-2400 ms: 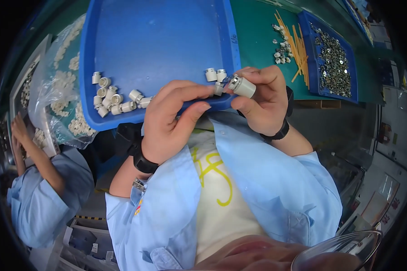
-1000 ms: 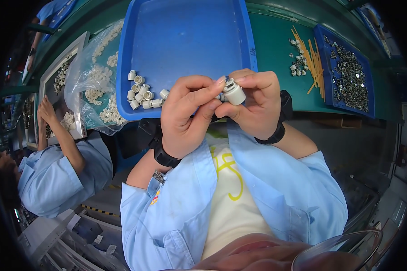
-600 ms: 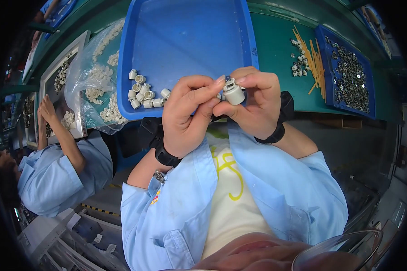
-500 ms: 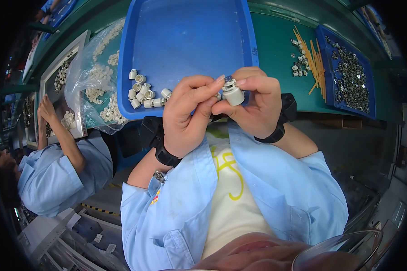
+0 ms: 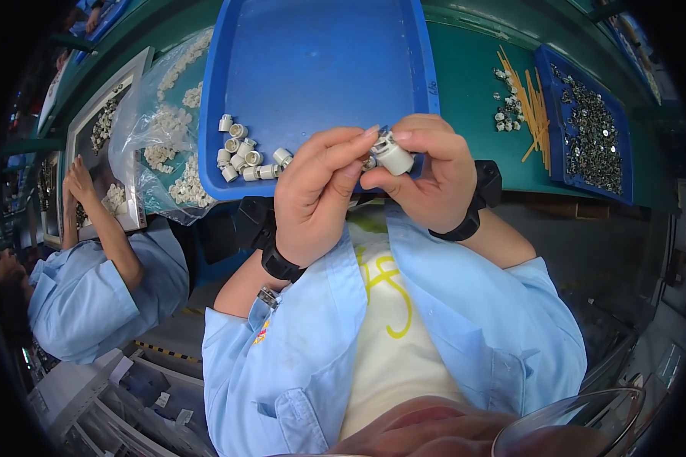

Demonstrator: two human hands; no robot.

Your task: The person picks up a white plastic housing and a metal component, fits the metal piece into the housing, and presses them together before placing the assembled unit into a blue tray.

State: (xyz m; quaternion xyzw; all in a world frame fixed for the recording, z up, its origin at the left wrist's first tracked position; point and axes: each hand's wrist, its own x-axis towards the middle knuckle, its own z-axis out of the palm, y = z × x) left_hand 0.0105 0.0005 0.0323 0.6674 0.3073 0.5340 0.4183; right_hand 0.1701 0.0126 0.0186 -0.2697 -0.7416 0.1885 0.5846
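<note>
The white cylindrical part (image 5: 396, 160) is between the two hands, raised over the near edge of the big blue tray (image 5: 328, 68), and its metal end is turned up, a little to the left. The right hand (image 5: 438, 164) pinches it from the right side: the index finger is bent over the upper end, the thumb is stretched below, and the wrist is angled inward. The left hand (image 5: 312, 190) comes from the other side, with the index finger reaching straight to the metal end and the thumb bent under it; I cannot tell if these tips pinch some small piece there. Both wrists wear black bands, and the forearms come up out of light blue sleeves. In the tray, left of the left hand, a group of similar white cylinders (image 5: 238, 131) lies near the corner. Further to the right, on the green table (image 5: 461, 91), there are wooden sticks (image 5: 536, 110) and a smaller blue tray (image 5: 550, 91) with many metal pieces (image 5: 596, 137).
</note>
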